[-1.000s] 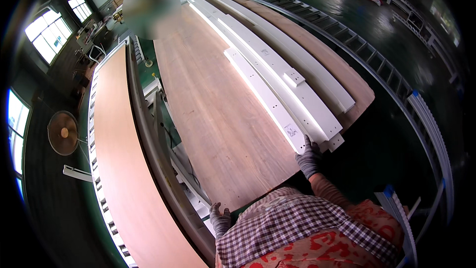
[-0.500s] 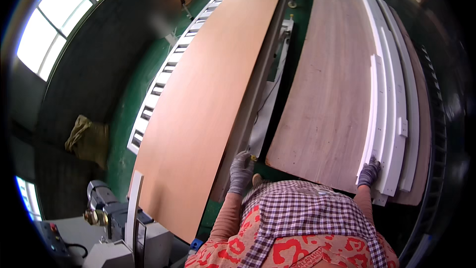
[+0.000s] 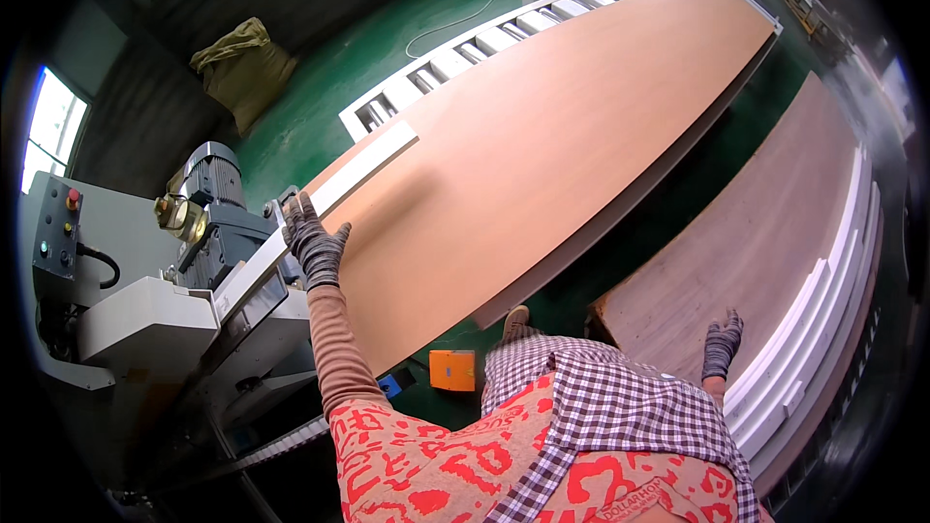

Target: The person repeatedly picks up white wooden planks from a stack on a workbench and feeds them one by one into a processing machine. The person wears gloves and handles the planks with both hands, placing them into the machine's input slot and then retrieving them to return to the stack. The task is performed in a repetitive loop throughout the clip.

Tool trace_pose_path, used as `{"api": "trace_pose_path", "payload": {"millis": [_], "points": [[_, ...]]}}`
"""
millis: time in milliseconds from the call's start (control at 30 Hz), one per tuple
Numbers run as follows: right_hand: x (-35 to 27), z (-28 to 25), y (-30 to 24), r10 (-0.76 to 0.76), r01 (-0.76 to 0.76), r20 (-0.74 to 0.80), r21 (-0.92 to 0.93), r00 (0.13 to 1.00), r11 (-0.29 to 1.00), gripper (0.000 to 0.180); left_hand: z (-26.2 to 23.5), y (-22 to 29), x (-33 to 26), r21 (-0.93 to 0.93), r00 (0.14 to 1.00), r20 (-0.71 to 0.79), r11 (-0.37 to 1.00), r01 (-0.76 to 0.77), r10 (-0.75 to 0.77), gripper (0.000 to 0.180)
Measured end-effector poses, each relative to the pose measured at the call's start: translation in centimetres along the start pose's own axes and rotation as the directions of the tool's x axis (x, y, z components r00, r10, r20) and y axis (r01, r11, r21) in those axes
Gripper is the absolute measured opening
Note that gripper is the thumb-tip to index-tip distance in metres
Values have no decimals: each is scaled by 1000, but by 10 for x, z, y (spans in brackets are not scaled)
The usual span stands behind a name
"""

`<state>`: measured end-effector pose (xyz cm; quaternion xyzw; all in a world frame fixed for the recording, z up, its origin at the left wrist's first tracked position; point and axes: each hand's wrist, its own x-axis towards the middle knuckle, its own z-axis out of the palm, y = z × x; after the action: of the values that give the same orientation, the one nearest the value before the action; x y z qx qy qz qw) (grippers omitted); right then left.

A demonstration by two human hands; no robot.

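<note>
My left hand, in a grey striped glove, is at a long white strip that slants out of the machine over a tan board. Its fingers lie over the strip with the thumb held apart, and they do not wrap round it. To the right, my right hand, gloved alike, is over the greyish-brown wood panel, fingers stretched and nothing in them. Beside that hand, several white strips lie along the panel's right side. The large tan board fills the middle.
At left stands a machine with a grey motor and a control box with buttons. A white roller conveyor runs under the tan board. An orange box sits on the green floor, and a sack leans farther back.
My view has turned left toward the machine. My left hand has gone from beside the tan board's right edge to the white strip at the machine. My right hand has come off the white strips.
</note>
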<state>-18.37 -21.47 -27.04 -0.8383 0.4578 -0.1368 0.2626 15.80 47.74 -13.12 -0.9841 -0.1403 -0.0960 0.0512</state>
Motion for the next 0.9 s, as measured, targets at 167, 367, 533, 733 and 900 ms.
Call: {"api": "trace_pose_path", "payload": {"millis": [167, 367, 533, 733, 900], "points": [[5, 4, -45, -163, 164, -26, 45, 986, 985, 47, 18, -71, 47, 99, 954, 234, 981, 168, -187, 109], [-34, 13, -5, -17, 18, -10, 90, 1000, 996, 45, 30, -91, 65, 200, 950, 302, 980, 16, -78, 73], [-56, 9, -8, 3, 0, -13, 192, 1000, 981, 42, 5, 35, 55, -45, 894, 303, 942, -332, 330, 55], [-62, -63, -184, -535, 541, -83, 124, 841, 832, 40, -62, 222, 20, -571, 337, 672, 751, -331, 659, 46], [-68, -96, -228, -757, 732, 40, -289, 653, 616, 59, -72, 340, -34, -741, -357, 662, 649, -173, 660, 43]]}}
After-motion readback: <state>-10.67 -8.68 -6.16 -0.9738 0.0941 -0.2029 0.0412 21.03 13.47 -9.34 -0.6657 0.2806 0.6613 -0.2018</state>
